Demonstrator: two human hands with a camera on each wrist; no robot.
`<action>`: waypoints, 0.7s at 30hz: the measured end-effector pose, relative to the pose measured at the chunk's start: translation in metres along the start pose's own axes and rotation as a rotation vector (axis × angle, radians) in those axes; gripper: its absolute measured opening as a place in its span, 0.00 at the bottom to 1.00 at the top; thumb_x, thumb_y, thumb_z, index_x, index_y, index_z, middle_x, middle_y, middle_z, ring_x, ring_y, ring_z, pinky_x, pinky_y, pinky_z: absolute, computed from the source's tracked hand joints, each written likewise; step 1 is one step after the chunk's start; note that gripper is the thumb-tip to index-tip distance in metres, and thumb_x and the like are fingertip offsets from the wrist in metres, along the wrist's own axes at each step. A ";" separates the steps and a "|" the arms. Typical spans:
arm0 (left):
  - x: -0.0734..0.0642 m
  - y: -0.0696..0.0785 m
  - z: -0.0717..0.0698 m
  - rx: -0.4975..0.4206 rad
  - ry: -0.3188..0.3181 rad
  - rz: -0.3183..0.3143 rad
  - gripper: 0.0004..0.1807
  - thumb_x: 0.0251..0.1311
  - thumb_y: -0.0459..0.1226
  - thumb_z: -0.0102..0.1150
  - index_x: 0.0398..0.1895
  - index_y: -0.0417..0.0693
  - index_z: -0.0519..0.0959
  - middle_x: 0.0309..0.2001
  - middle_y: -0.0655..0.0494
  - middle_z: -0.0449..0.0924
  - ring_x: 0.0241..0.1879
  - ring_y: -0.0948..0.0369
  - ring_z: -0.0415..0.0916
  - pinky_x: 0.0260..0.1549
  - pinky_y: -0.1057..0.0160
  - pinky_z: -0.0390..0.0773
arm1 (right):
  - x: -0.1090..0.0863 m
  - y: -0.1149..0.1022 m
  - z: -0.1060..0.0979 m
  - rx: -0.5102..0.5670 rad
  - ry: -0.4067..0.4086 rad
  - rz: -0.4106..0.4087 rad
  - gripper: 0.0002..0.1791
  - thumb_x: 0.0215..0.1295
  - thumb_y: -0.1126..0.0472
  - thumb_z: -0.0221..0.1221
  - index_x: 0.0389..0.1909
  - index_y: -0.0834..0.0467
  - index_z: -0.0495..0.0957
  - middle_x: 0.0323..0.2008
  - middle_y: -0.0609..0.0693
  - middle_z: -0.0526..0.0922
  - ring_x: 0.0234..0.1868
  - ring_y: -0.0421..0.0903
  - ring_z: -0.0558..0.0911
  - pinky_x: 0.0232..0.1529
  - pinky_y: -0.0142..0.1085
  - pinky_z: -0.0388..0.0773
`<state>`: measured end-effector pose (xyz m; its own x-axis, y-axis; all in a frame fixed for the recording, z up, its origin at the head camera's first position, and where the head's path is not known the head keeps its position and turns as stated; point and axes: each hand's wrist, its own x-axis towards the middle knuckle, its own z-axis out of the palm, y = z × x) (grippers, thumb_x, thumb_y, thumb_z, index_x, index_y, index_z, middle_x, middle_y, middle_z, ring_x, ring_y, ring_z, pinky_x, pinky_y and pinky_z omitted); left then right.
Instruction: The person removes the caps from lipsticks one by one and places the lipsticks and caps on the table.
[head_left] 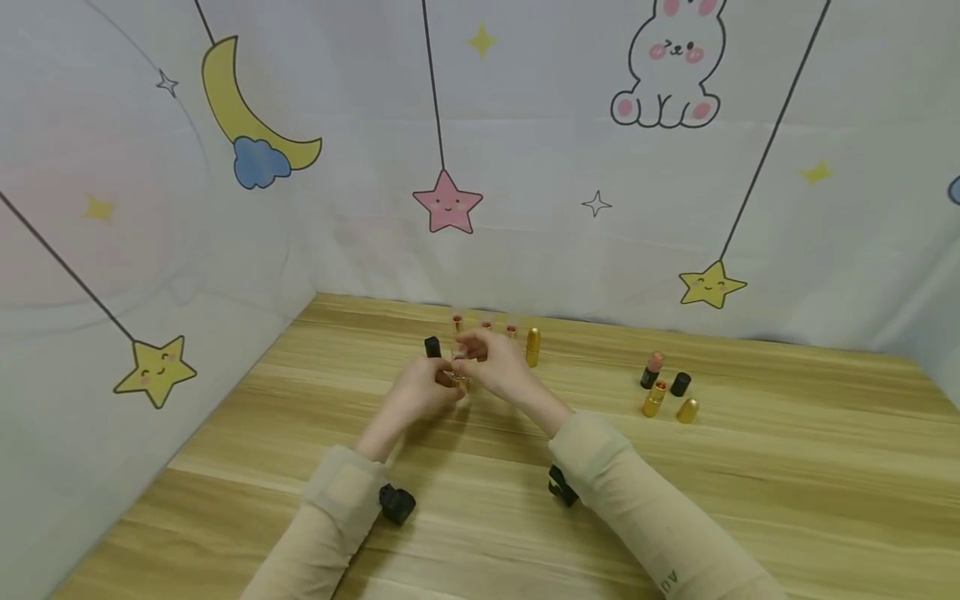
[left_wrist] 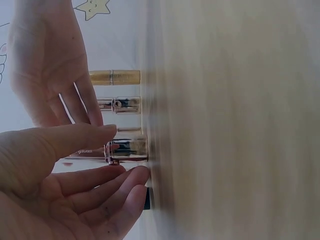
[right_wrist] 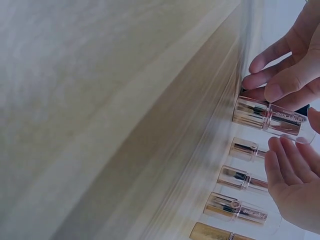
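A lipstick (right_wrist: 252, 114) with a shiny rose-gold base and a clear cap (right_wrist: 306, 132) stands upright on the table between my hands. My left hand (head_left: 422, 387) pinches it at the base between thumb and fingers. Around the clear cap, higher up, are the thumb and fingertips of my right hand (head_left: 497, 365). In the head view the fingers largely hide this lipstick. Close behind the hands is a row of lipsticks, among them a red-tipped one (head_left: 512, 332) and a gold bullet-shaped one (head_left: 533, 346). A black tube (head_left: 432, 347) stands just left of them.
To the right stand a pink lipstick (head_left: 652, 370) in a black tube and a gold lipstick (head_left: 654, 400). Beside them are a black cap (head_left: 681, 384) and a gold cap (head_left: 687, 410). A printed cloth wall (head_left: 540, 250) borders the wooden table (head_left: 480, 533) at the back.
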<state>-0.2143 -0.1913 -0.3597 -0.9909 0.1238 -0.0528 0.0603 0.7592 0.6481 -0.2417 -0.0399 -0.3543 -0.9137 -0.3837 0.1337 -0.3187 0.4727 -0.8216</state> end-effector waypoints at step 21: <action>0.004 0.002 0.015 0.013 0.085 0.021 0.13 0.53 0.34 0.66 0.42 0.37 0.82 0.35 0.44 0.86 0.34 0.53 0.82 0.34 0.59 0.80 | -0.001 0.000 0.001 -0.011 0.011 0.019 0.16 0.63 0.60 0.62 0.52 0.59 0.79 0.43 0.53 0.85 0.47 0.48 0.83 0.47 0.39 0.79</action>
<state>-0.2164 -0.1797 -0.3694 -0.9960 0.0853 0.0259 0.0821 0.7651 0.6387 -0.2403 -0.0399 -0.3546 -0.9225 -0.3655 0.1242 -0.3038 0.4886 -0.8179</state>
